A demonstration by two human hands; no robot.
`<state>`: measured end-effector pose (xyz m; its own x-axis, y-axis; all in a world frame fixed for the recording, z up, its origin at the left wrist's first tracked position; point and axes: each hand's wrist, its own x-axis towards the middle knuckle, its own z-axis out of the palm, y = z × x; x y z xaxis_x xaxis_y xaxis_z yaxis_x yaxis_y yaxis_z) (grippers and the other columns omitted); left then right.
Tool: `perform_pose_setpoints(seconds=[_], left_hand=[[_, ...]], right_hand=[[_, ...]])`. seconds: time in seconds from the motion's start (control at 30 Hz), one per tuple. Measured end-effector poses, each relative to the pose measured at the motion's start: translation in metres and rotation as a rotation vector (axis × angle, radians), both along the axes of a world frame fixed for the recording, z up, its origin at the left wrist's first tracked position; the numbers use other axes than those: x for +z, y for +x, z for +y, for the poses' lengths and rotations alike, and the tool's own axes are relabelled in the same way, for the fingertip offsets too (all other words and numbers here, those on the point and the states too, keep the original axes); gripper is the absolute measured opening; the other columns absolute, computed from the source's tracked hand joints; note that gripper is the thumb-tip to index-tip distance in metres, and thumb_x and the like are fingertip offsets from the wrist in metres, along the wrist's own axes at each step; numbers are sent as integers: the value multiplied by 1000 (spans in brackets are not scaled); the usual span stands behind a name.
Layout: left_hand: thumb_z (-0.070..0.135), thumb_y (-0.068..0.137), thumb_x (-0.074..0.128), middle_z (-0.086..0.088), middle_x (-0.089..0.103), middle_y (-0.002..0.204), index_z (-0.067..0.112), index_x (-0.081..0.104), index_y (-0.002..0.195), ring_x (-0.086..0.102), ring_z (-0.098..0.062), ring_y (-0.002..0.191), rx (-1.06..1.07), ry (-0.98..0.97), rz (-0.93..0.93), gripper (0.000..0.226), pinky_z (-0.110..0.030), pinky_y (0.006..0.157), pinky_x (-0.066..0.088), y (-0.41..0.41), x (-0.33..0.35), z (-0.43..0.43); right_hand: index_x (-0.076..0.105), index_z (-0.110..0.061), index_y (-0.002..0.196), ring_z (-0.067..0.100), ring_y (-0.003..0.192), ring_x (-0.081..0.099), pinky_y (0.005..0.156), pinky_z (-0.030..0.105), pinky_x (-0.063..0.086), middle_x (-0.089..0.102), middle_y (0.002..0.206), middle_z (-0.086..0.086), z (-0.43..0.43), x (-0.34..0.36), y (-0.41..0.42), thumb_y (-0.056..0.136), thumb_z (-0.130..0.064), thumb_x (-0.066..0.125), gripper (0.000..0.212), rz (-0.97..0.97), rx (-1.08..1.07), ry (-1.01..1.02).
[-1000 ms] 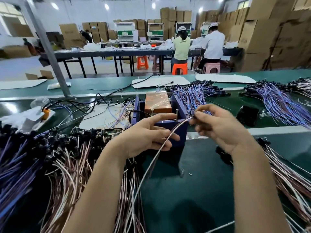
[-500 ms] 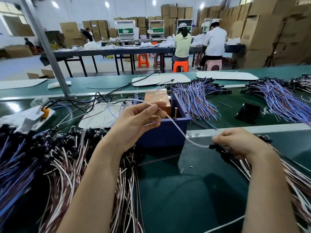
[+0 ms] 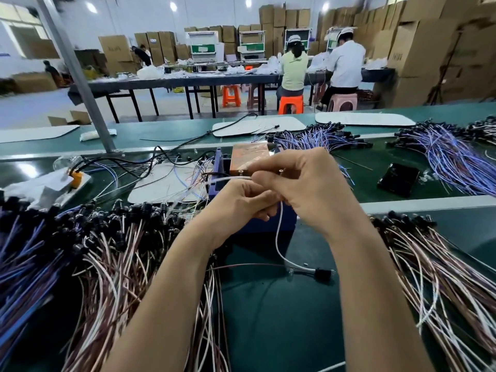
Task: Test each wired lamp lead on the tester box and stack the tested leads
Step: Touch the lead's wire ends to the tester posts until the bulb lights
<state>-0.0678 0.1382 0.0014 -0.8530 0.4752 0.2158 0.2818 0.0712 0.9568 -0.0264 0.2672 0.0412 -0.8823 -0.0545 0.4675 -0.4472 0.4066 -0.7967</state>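
At the far left of the green bench [image 3: 268, 331] lies one heap of purple-blue leads [image 3: 24, 264]. Just beside it is one heap of pink-and-white leads with black sockets [image 3: 115, 264], and the left forearm crosses its edge. Behind these, a flat white board [image 3: 161, 186] lies under loose black cables.

In the middle, the left hand [image 3: 241, 200] curls its fingers round a single thin white lamp lead [image 3: 279, 232]. The right hand [image 3: 303, 183] touches the left and pinches the same lead higher up. Both hands are held in front of the blue tester box with a copper-orange top [image 3: 249, 159] and hide most of it. The lead hangs from between the hands to its black socket [image 3: 322, 274], low over the bench.

To the right lie one black phone [image 3: 398, 179] and another pink-and-white heap [image 3: 429, 264]. Across the aisle, two workers [image 3: 294, 68] sit on stools.
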Motion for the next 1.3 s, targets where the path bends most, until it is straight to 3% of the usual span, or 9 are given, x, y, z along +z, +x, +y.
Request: perform_pose_setpoints(seconds=[0.2,0.33,0.43,0.5,0.63,0.93,1.03,1.17,1.3], left_hand=[[7,93,57,16,66,64,26,69,79,54,5,59,-39,-282,77,27,-9,60,45,-5,-12,3],[15,91,62,-3,72,87,17,71,102,63,-10,77,-20,-580,132,14,-30,81,54,-12,-18,-1],[19,92,62,3,68,90,18,64,117,68,-17,79,-157,-918,-52,25,-25,78,52,-11,-25,-8],[13,93,59,-3,68,93,12,62,116,70,-13,67,-208,-976,-207,23,-25,71,54,-9,-26,-11],[0,91,59,-10,68,83,10,61,118,63,-12,53,-247,-719,-353,29,-22,61,56,-8,-18,-22],[-9,89,53,-19,68,111,3,71,100,66,-22,106,-473,-61,-276,24,-23,93,50,0,-7,-25],[5,83,62,-15,72,99,0,70,95,70,-23,97,-310,118,-259,15,-22,87,52,-1,-5,-21],[10,85,61,-11,72,77,0,68,87,69,-16,66,29,151,-294,13,-21,69,57,-8,-8,-18],[7,92,59,-9,72,71,0,68,85,67,-13,56,189,50,-371,14,-22,63,58,-12,-12,-20]], right_hand=[[67,-19,82,-3,53,48,57,10,36,56,68,-11,16,-6,-5,90,-18,63,9,-46,-47,119],[59,-9,86,9,44,47,42,19,37,65,60,1,24,-5,-3,96,-10,52,13,-121,17,-117],[59,-7,84,9,37,43,35,18,33,59,51,0,34,-7,-3,96,-4,49,17,-164,-23,-224],[60,-6,85,8,34,40,33,17,30,55,47,-2,44,-13,-5,96,-2,45,19,-229,-59,-254],[57,-8,81,7,32,37,31,15,25,52,42,-2,67,-27,-9,94,1,42,22,-347,-197,-280],[49,-5,73,12,30,44,29,20,35,62,47,12,92,-40,-11,88,0,41,17,-485,-291,-396],[45,-5,65,19,33,52,33,23,44,63,52,20,92,-40,-13,89,-14,43,26,-554,-296,-451],[38,-11,56,25,39,59,35,23,46,67,63,26,92,-44,-14,93,-64,33,65,-638,-305,-396],[37,-12,49,13,34,33,36,17,26,69,61,15,90,-51,-18,97,-59,27,68,-615,-293,-251]])
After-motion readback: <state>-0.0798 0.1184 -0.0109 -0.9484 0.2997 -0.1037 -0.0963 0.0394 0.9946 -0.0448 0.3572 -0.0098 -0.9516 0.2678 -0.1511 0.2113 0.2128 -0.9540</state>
